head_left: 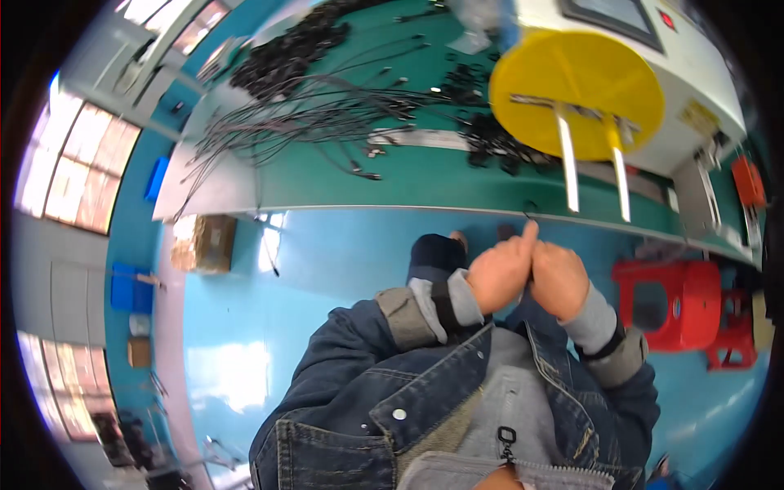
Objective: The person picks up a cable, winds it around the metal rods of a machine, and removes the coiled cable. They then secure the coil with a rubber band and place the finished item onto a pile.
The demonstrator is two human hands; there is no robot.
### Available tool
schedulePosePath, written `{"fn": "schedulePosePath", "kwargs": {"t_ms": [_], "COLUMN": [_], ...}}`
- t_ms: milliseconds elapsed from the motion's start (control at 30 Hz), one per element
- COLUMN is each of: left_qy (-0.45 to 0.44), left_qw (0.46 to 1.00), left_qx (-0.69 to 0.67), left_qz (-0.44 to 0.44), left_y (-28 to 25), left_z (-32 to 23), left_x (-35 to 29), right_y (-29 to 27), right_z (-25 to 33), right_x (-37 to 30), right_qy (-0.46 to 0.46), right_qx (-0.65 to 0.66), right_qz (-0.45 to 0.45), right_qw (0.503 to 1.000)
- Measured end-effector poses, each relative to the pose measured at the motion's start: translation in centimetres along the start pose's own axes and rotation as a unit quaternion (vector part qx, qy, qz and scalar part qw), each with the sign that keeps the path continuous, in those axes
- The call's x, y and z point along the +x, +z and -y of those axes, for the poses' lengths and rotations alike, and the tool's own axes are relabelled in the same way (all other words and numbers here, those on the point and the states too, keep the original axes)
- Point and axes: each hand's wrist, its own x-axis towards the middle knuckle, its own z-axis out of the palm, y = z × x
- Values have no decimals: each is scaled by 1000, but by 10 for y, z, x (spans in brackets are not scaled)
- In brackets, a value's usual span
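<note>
My left hand (500, 275) and my right hand (559, 282) meet in front of my body, just off the table's near edge. Both have their fingers curled in, and one finger points up toward the table. Close to that fingertip shows a small thin black curl (531, 209), too small to name. Whatever the fingers pinch is hidden between the hands. Beyond them on the green tabletop (392, 181) lie a spread of thin black cables (286, 122) with plug ends and a pile of small coiled black pieces (500, 145).
At the right stands a white machine (698, 90) with a yellow disc (576, 69) and two metal rods (567, 159) reaching toward me. A red stool (670, 302) is at the lower right. Under the table's left end sits a cardboard box (214, 243). A dark cable bundle (290, 57) lies farther back.
</note>
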Motion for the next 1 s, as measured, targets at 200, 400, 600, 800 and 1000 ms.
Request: {"fn": "schedulePosePath", "kwargs": {"t_ms": [200,400,600,800,1000], "left_qy": [5,9,-256,-187,-88], "left_qw": [993,874,396,605,922], "left_qx": [-75,-475,-881,-699,356], "left_qz": [-87,-97,41,-331,-127], "left_y": [-2,-32,-94,-260,-262], "left_z": [16,37,75,210,331], "left_x": [-24,-28,-31,62,95], "right_y": [17,-2,44,60,64], "right_z": [16,21,-1,-28,-32], "right_x": [6,28,20,-19,-22], "right_qy": [-3,164,320,347,363], "right_qx": [-19,594,807,773,771], "right_qz": [-23,128,44,86,30], "right_qw": [1000,777,495,524,522]}}
